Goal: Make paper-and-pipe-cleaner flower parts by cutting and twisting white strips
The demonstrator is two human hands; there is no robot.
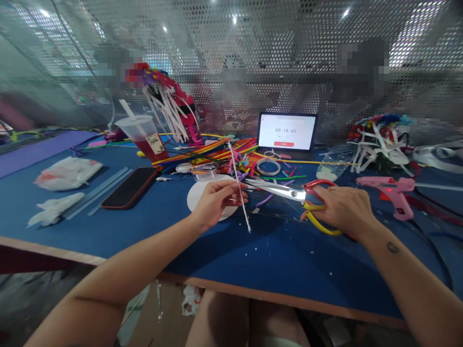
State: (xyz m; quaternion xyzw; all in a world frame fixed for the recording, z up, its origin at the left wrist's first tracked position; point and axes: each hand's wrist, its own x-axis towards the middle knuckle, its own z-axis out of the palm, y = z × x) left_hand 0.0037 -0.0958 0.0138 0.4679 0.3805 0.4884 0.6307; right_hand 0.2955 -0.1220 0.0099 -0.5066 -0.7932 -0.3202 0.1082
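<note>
My left hand point(219, 200) pinches a thin white stick-like strip point(245, 212), perhaps a pipe cleaner, which slants upright between the fingertips. In my right hand point(342, 209) is a pair of scissors point(285, 191) with red and yellow handles. Its blades point left, and their tips reach the strip beside my left fingers; whether they touch it I cannot tell. Beneath my left hand lies a white round disc point(195, 195), partly covered by the hand. Small white bits are scattered on the blue table point(289, 270) below.
Behind my hands lies a pile of coloured pipe cleaners point(213, 150). A tablet point(287, 131) stands at the back. To the right is a pink glue gun point(392, 190) with a cord. On the left are a phone point(130, 188), a drink cup point(144, 137) and a plastic packet point(68, 172).
</note>
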